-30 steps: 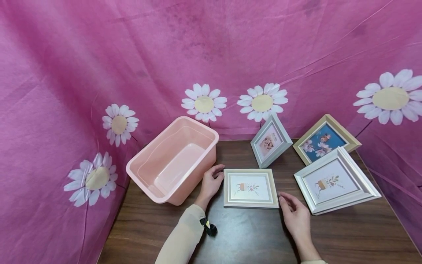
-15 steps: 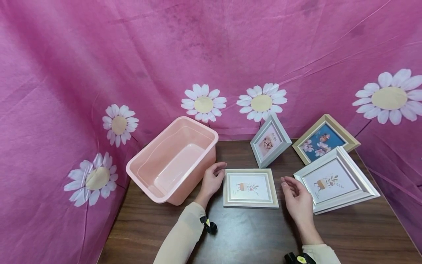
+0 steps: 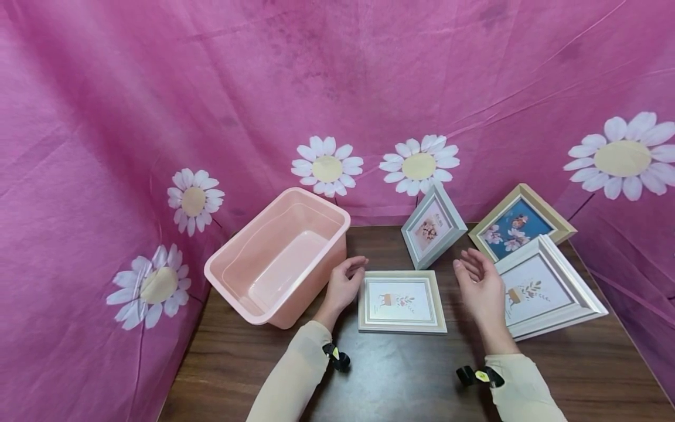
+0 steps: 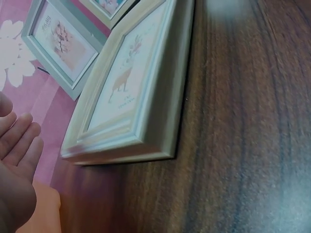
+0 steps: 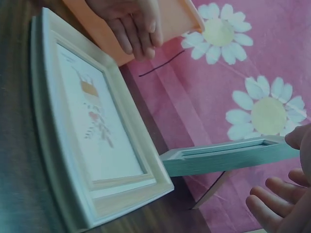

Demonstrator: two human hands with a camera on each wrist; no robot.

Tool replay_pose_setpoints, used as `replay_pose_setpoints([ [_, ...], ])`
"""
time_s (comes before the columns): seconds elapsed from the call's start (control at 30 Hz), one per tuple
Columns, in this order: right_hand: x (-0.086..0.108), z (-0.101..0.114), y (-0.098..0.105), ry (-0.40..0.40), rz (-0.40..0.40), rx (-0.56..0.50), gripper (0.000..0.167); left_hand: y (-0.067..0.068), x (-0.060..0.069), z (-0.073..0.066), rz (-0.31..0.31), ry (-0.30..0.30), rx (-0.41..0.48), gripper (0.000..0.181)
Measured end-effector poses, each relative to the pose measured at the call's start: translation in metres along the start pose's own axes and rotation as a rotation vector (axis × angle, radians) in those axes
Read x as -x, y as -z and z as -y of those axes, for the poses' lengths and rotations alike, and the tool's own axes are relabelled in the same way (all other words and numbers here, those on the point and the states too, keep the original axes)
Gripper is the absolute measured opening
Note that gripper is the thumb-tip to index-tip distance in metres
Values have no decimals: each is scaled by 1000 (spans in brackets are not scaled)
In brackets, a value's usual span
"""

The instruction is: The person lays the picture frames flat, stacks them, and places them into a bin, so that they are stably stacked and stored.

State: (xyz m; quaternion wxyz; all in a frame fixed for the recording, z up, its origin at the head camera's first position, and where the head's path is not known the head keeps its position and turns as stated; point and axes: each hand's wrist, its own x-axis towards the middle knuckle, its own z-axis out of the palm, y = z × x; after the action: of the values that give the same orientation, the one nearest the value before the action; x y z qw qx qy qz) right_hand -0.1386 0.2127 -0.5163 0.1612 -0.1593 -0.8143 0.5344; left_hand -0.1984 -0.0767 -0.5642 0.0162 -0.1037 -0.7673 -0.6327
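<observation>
A cream picture frame (image 3: 402, 302) with a deer-and-leaves print lies flat on the table between both hands. My left hand (image 3: 344, 285) hovers by its upper left corner, fingers loosely bent; the left wrist view shows a gap between hand (image 4: 17, 170) and frame. On the other side, my right hand (image 3: 482, 290) is held up with relaxed fingers, holding nothing. It covers the left part of a silver-white picture frame (image 3: 572, 293) that leans upright. Behind the flat one stands a grey picture frame (image 3: 437, 225), close to the right hand (image 5: 286, 199) in the right wrist view.
A pink plastic tub (image 3: 311, 293) stands left of my left hand, with no objects inside. At the back right is a gold-coloured picture frame (image 3: 485, 240) with a blue picture, partly behind the silver-white one. A magenta daisy-print cloth (image 3: 364, 76) surrounds the brown table (image 3: 390, 381).
My right hand has left the flat frame's right edge and moved up and away, towards the grey frame. The left hand has shifted slightly up and right. The frames have stayed put.
</observation>
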Motion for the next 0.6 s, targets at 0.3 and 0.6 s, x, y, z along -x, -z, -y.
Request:
replay_pose_setpoints([
  [0.3, -23, 5, -2, -33, 32, -49, 64, -8, -5, -6, -2, 14, 57, 29],
  [0.6, -39, 8, -12, -16, 44, -60, 62, -16, -8, -11, 11, 7, 57, 30],
])
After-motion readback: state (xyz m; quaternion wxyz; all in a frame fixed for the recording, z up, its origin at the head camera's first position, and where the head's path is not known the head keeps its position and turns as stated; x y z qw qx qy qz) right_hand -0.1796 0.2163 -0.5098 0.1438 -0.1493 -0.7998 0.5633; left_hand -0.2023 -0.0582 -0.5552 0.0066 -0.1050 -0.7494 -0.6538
